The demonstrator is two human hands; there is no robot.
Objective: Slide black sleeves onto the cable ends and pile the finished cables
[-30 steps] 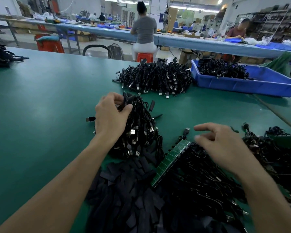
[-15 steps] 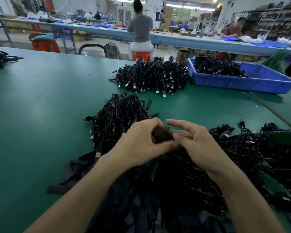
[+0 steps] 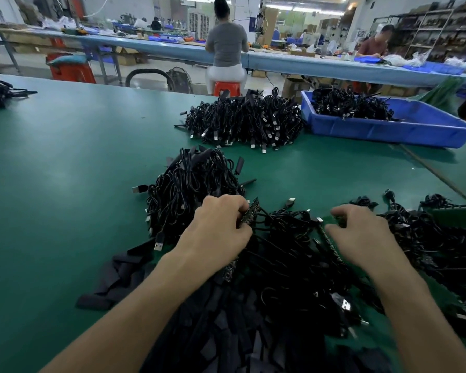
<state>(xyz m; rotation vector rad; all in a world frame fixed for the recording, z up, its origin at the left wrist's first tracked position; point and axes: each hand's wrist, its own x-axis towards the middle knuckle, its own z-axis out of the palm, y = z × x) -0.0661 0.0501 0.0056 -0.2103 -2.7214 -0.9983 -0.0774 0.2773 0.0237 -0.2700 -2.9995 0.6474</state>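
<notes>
My left hand point(image 3: 215, 232) grips the top of a narrow green strip point(image 3: 250, 211) with black cables hanging from it. My right hand point(image 3: 361, 235) pinches a second green strip point(image 3: 330, 242) between thumb and curled fingers. Both strips lie on a heap of loose black cables point(image 3: 288, 265) between my hands. Flat black sleeves point(image 3: 113, 275) are heaped at the near edge and spill out to the left. Just beyond my left hand sits a pile of coiled cables point(image 3: 191, 184) with USB plugs.
A larger cable pile point(image 3: 242, 122) lies further back on the green table point(image 3: 65, 170). To the right of that pile stands a blue tray point(image 3: 388, 129) holding more cables. More cables and a green panel point(image 3: 455, 214) lie at the right. People sit at benches behind.
My left hand left the coiled pile and met my right hand at the green strip. Since then the hands have drawn apart, each holding a green strip.
</notes>
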